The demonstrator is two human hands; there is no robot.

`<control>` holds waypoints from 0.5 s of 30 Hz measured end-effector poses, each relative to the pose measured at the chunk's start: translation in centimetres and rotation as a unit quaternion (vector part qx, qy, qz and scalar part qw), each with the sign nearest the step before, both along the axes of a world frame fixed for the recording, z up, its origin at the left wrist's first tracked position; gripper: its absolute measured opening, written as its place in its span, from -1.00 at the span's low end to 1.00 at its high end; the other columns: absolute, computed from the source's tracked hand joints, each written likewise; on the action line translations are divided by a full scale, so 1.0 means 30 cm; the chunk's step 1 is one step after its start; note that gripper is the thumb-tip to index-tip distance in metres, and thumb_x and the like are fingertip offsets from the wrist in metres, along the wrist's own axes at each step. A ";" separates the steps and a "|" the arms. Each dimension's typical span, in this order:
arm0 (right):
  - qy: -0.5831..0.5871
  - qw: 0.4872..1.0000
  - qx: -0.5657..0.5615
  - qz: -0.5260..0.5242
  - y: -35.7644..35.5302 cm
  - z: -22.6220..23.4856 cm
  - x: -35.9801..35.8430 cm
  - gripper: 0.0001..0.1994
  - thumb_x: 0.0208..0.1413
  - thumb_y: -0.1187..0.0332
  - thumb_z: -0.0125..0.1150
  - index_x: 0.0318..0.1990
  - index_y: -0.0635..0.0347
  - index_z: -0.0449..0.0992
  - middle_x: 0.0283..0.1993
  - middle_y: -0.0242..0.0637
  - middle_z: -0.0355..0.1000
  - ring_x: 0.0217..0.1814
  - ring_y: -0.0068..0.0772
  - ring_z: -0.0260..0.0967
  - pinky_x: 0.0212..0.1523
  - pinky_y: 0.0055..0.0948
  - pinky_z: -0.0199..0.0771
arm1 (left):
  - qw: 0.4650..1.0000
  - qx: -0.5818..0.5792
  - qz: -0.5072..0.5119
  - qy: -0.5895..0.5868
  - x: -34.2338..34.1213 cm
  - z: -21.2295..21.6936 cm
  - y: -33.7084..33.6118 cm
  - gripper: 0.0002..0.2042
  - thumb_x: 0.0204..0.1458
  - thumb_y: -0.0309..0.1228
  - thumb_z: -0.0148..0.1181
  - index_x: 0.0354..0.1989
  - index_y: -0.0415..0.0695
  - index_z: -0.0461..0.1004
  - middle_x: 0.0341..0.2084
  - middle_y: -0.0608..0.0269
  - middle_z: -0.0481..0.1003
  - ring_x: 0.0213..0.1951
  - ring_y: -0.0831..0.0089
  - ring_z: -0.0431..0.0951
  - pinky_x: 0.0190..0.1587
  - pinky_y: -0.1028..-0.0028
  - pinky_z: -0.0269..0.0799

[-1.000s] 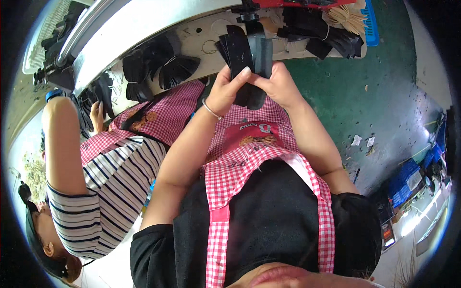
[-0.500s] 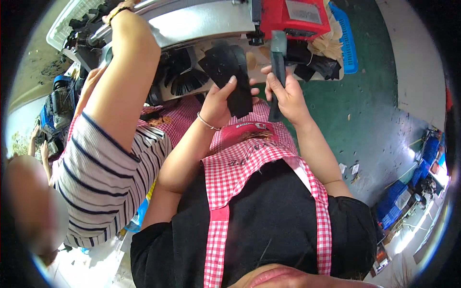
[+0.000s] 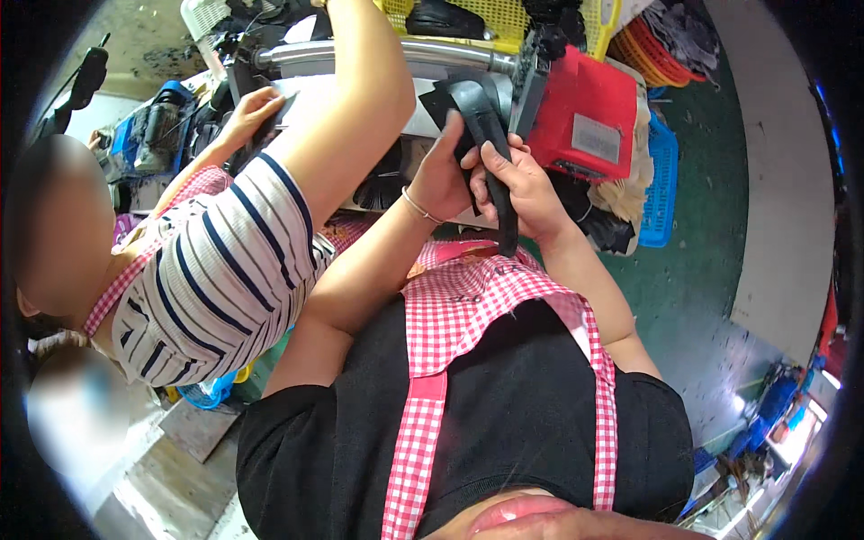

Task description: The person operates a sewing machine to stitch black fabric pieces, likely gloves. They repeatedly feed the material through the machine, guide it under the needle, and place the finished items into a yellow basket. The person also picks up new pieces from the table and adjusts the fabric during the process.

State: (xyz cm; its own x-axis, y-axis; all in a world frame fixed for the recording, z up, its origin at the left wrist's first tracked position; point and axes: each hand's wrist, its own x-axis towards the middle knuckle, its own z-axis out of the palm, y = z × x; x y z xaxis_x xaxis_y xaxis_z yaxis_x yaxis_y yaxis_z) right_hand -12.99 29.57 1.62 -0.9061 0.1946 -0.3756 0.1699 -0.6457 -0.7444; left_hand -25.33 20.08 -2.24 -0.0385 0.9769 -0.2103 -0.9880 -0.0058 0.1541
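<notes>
My left hand holds flat black pieces, thin and sheet-like; its thumb lies along them and part of the stack is hidden. My right hand grips a long black strip, which hangs down in front of my apron and rises over the black pieces to a rounded, bent top. The two hands are close together, fingers nearly touching. Whether the strip and the pieces are joined, I cannot tell. Just beyond them is a bench machine with a shiny metal roller and a red housing.
A co-worker in a striped top stands close on my left, one arm reaching across the machine. A blue basket and an orange basket stand to the right. Yellow trays lie behind the roller.
My hands have come together, bringing the strip over the black pieces. The view has shifted, so the machine shows more fully. The co-worker's lower hand has moved toward the machine.
</notes>
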 end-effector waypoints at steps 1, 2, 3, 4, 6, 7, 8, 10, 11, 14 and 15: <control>-0.009 1.000 0.007 0.007 -0.004 0.009 -0.006 -0.61 0.43 0.05 -0.03 -0.09 0.24 0.49 -0.53 -0.37 0.40 -0.68 -0.59 0.32 -0.61 -0.64 0.35 | 1.000 0.009 0.003 -0.012 -0.010 -0.006 -0.002 -0.34 0.33 0.09 -0.09 0.28 -0.33 0.26 -0.71 0.26 0.49 -0.73 0.23 0.55 -0.57 0.30 0.63; -0.011 1.000 0.001 0.025 -0.001 0.003 -0.001 -0.67 0.42 0.11 0.03 -0.10 0.24 0.51 -0.53 -0.38 0.42 -0.67 -0.60 0.34 -0.59 -0.65 0.37 | 0.998 0.018 0.016 0.050 -0.003 -0.024 0.005 -0.40 0.34 0.06 -0.08 0.24 -0.28 0.30 -0.56 0.22 0.53 -0.53 0.19 0.59 -0.35 0.24 0.62; -0.018 0.999 0.004 0.045 -0.001 0.006 0.006 -0.70 0.38 0.14 0.09 -0.10 0.23 0.52 -0.51 -0.37 0.44 -0.64 -0.60 0.37 -0.58 -0.65 0.39 | 0.993 0.023 0.032 0.112 0.005 -0.038 0.011 -0.46 0.35 0.03 -0.07 0.21 -0.23 0.33 -0.41 0.17 0.57 -0.33 0.16 0.62 -0.14 0.19 0.61; -0.025 0.998 0.006 0.065 0.000 0.015 0.010 -0.72 0.34 0.16 0.16 -0.10 0.23 0.52 -0.49 -0.37 0.46 -0.62 -0.60 0.40 -0.58 -0.66 0.41 | 0.995 0.048 0.046 0.079 0.012 -0.049 0.001 -0.50 0.36 0.00 -0.08 0.20 -0.20 0.33 -0.31 0.15 0.56 -0.18 0.15 0.58 0.00 0.17 0.54; -0.026 0.995 -0.026 0.090 -0.011 -0.002 0.044 -0.72 0.24 0.25 0.32 -0.04 0.25 0.52 -0.42 -0.34 0.52 -0.51 -0.57 0.49 -0.48 -0.65 0.50 | 0.993 0.094 0.065 0.008 0.041 -0.038 -0.027 -0.58 0.38 -0.06 -0.10 0.19 -0.12 0.35 -0.09 0.09 0.55 0.12 0.13 0.49 0.27 0.13 0.38; -0.013 0.992 -0.028 0.121 -0.016 -0.018 0.061 -0.67 0.22 0.29 0.33 0.03 0.28 0.48 -0.36 -0.29 0.55 -0.43 -0.50 0.55 -0.41 -0.62 0.54 | 0.989 0.120 0.063 -0.053 0.052 -0.025 -0.050 -0.63 0.38 -0.14 -0.07 0.20 -0.09 0.30 -0.13 0.17 0.54 0.03 0.18 0.54 0.24 0.08 0.41; -0.040 0.992 -0.031 0.117 -0.030 0.008 0.086 -0.66 0.24 0.30 0.30 0.06 0.29 0.45 -0.34 -0.26 0.56 -0.40 -0.47 0.57 -0.42 -0.61 0.55 | 0.987 0.095 0.124 -0.029 0.058 -0.047 -0.066 -0.66 0.37 -0.17 -0.04 0.18 -0.09 0.31 -0.17 0.20 0.52 -0.02 0.22 0.54 0.23 0.06 0.41; -0.076 0.993 -0.030 0.085 -0.049 0.010 0.138 -0.67 0.28 0.32 0.25 0.08 0.31 0.41 -0.31 -0.21 0.58 -0.38 -0.44 0.59 -0.45 -0.60 0.54 | 0.977 0.013 0.214 0.016 0.059 -0.078 -0.094 -0.68 0.33 -0.25 0.04 0.18 -0.08 0.31 -0.29 0.27 0.45 -0.14 0.31 0.52 0.22 0.03 0.41; -0.085 0.994 -0.025 0.059 -0.051 -0.017 0.161 -0.68 0.29 0.33 0.23 0.08 0.31 0.39 -0.30 -0.19 0.58 -0.39 -0.44 0.59 -0.48 -0.60 0.53 | 0.976 0.016 0.215 0.007 0.043 -0.096 -0.110 -0.66 0.35 -0.20 0.02 0.19 -0.07 0.31 -0.26 0.27 0.46 -0.13 0.31 0.51 0.21 0.03 0.41; -0.119 0.990 0.066 0.023 -0.039 -0.050 0.196 -0.74 0.33 0.35 0.16 0.07 0.29 0.38 -0.31 -0.16 0.58 -0.45 -0.47 0.57 -0.56 -0.60 0.47 | 0.979 0.037 0.200 0.010 0.031 -0.128 -0.137 -0.61 0.39 -0.13 -0.09 0.23 -0.11 0.31 -0.21 0.28 0.42 -0.08 0.32 0.47 0.27 0.06 0.32; -0.132 0.985 0.108 0.018 -0.037 -0.055 0.206 -0.75 0.34 0.36 0.14 0.06 0.28 0.38 -0.31 -0.16 0.57 -0.48 -0.48 0.56 -0.59 -0.60 0.45 | 0.980 0.026 0.196 0.012 0.033 -0.124 -0.135 -0.59 0.39 -0.10 -0.11 0.23 -0.12 0.31 -0.20 0.28 0.43 -0.06 0.32 0.47 0.27 0.06 0.32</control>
